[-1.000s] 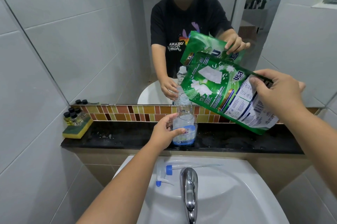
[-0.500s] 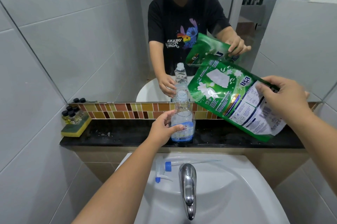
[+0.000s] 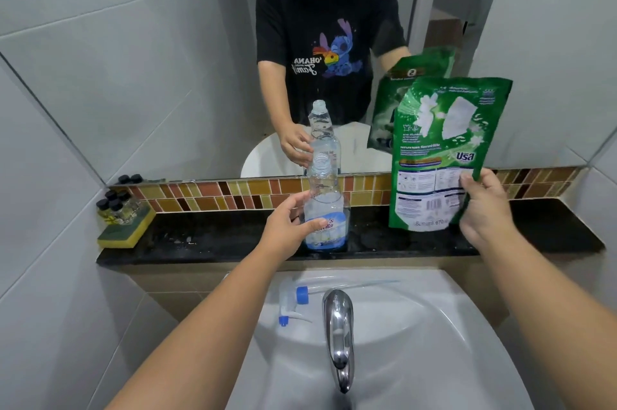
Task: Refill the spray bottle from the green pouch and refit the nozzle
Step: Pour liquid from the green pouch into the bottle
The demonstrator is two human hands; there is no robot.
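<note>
Pouch (image 3: 440, 155) upright — bottle (image 3: 324, 209) uncapped

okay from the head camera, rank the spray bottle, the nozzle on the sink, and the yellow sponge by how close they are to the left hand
1. Spray bottle: in the left hand's grip, on the ledge.
2. Nozzle: below the hand, on the sink rim.
3. Yellow sponge: far left end of the ledge.
</note>
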